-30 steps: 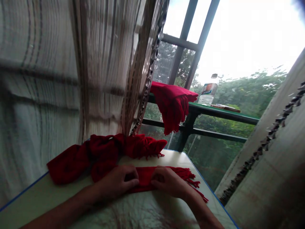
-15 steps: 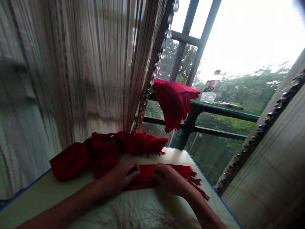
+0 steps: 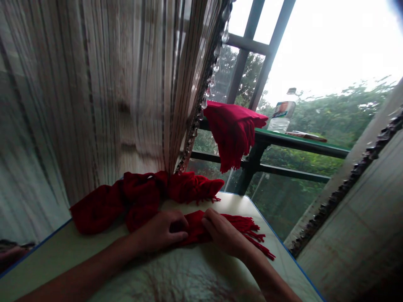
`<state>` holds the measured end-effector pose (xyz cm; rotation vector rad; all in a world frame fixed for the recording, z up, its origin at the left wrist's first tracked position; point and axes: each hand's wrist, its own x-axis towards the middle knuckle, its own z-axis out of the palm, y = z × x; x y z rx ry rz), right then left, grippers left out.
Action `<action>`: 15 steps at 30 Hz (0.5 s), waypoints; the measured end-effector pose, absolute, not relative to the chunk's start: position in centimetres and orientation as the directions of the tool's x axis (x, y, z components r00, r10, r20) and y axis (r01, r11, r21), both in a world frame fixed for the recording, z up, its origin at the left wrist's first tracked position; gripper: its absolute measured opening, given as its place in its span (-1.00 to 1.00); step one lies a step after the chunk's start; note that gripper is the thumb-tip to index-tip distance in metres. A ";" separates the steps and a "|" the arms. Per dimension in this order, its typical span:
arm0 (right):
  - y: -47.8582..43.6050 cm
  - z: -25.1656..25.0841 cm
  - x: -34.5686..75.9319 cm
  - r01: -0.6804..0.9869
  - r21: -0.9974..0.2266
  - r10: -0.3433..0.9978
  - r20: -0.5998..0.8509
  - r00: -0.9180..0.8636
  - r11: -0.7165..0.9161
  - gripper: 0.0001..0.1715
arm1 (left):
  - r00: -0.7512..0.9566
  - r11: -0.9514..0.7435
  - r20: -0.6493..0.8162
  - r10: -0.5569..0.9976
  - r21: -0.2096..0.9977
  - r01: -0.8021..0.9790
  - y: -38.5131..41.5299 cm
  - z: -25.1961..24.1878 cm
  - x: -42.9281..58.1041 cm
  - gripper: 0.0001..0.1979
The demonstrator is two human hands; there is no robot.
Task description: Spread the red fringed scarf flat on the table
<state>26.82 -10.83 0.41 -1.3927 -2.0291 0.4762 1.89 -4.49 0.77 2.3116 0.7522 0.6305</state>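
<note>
A red scarf (image 3: 195, 230) lies across the pale table, its fringe spread at the right end. My left hand (image 3: 165, 230) has its fingers curled down on the left part of this scarf, thumb opposite, gripping the cloth. At the scarf's middle, my right hand (image 3: 222, 230) pinches a raised fold of cloth between thumb and fingers. Behind both hands is a bunched red cloth (image 3: 100, 207), with a fringed end (image 3: 197, 186) near the curtain. Whether the bunched cloth joins the scarf under my left hand is hidden.
The table (image 3: 252, 268) has a blue edge. Another fringed red scarf (image 3: 233, 130) hangs over the window rail (image 3: 299, 144), beside a plastic bottle (image 3: 283, 117) and a flat item (image 3: 307, 136). Striped curtains (image 3: 132, 92) with beads hang at left and right.
The scarf's middle now rises in a peaked fold by my right hand, where it lay flatter. My hands have barely shifted. The view has tilted slightly.
</note>
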 end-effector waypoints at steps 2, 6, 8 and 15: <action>-10.8 0.5 26.8 0.699 -0.608 0.925 0.289 -0.247 0.377 -0.69 | 0.725 -0.643 0.234 0.648 0.678 0.356 -4.6 0.9 1.9 -0.71; -10.9 0.5 26.8 0.696 -0.611 0.925 0.290 -0.246 0.377 -0.69 | 0.727 -0.649 0.214 0.652 0.654 0.389 -4.8 1.0 2.0 -0.62; -11.0 0.5 27.0 0.698 -0.606 0.924 0.275 -0.266 0.381 -0.73 | 0.736 -0.668 0.217 0.641 0.630 0.396 -4.8 1.0 2.0 -0.68; -10.9 1.5 28.6 0.764 -0.481 0.902 0.268 -0.339 0.430 -0.72 | 0.733 -0.697 0.235 0.638 0.582 0.419 -4.5 1.0 1.9 -0.84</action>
